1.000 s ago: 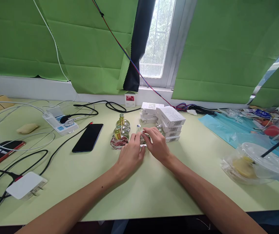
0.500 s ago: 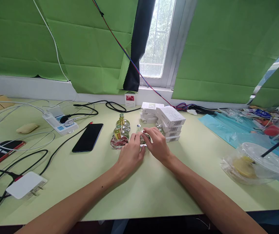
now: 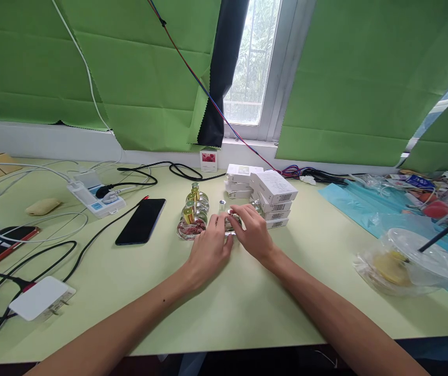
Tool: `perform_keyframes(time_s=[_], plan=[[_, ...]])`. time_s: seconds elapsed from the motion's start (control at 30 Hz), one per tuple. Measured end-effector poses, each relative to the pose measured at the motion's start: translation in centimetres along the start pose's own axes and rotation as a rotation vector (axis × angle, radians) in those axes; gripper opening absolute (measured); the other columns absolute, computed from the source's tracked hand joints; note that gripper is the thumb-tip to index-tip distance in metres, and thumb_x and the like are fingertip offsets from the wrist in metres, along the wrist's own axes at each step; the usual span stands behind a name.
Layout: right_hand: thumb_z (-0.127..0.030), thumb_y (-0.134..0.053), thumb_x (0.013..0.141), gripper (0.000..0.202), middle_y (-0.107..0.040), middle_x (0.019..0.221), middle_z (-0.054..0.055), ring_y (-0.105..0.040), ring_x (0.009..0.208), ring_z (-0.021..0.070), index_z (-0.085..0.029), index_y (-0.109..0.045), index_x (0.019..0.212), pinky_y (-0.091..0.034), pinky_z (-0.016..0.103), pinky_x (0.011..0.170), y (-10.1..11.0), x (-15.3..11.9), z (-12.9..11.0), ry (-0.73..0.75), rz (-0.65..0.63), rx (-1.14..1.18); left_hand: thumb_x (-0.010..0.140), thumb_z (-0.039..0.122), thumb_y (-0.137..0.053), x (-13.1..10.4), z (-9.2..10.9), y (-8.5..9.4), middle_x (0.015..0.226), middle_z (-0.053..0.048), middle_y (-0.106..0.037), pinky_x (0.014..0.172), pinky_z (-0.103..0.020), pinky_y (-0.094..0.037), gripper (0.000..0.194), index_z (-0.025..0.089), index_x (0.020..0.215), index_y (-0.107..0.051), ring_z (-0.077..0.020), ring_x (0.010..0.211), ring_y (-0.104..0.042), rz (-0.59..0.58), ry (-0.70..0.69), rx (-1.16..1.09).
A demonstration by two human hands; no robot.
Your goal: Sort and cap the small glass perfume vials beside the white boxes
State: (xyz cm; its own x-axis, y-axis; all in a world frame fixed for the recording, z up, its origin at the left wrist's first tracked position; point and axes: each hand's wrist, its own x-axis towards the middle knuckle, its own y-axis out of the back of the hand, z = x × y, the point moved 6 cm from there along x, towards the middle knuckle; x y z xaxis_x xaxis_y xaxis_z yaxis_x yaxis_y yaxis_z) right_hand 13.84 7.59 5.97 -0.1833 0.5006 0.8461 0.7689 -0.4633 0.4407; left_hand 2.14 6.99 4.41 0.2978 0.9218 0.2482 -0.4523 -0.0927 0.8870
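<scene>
A clear glass perfume bottle (image 3: 230,223) rests on the table between my hands, mostly covered by the fingers. My left hand (image 3: 211,250) closes on its left side. My right hand (image 3: 253,230) grips it near the top, thumb and fingertips together at its neck. Just behind my left fingertips shows a small silver-topped piece (image 3: 222,203); its lower part is hidden. Left of my hands stands a row of several perfume bottles with gold tops, the nearest perfume bottle (image 3: 191,228) holding something reddish. Partly behind my right hand is more clear glass (image 3: 257,208).
White boxes (image 3: 274,187) are stacked right of my hands. A black phone (image 3: 141,221) lies to the left, near a power strip (image 3: 96,194), cables and a white charger (image 3: 43,297). At right, a bagged lidded cup (image 3: 420,256) stands by blue sheeting (image 3: 349,203).
</scene>
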Motion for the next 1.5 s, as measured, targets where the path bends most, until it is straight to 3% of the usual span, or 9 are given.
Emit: perform_keyframes(time_s=[1.17, 1.5], plan=[[-0.024, -0.054, 0.101, 0.012, -0.069, 0.091, 0.007, -0.062, 0.086, 0.0214, -0.021, -0.06, 0.111, -0.054, 0.036, 0.08, 0.38, -0.3, -0.28, -0.007, 0.017, -0.016, 0.095, 0.023, -0.049, 0.0, -0.15, -0.06, 0.124, -0.015, -0.058, 0.066, -0.034, -0.051, 0.043, 0.017, 0.137, -0.043, -0.0288, 0.099, -0.069, 0.002, -0.003, -0.011], [-0.025, -0.06, 0.098, 0.018, -0.07, 0.091, 0.006, -0.065, 0.086, 0.0217, -0.021, -0.06, 0.116, -0.055, 0.035, 0.079, 0.83, -0.39, -0.07, -0.019, 0.067, -0.04, 0.095, 0.023, -0.048, -0.08, -0.13, 0.03, 0.127, -0.015, -0.058, 0.072, -0.034, -0.053, 0.042, 0.017, 0.136, -0.045, -0.03, 0.108, -0.067, 0.003, -0.012, -0.03]])
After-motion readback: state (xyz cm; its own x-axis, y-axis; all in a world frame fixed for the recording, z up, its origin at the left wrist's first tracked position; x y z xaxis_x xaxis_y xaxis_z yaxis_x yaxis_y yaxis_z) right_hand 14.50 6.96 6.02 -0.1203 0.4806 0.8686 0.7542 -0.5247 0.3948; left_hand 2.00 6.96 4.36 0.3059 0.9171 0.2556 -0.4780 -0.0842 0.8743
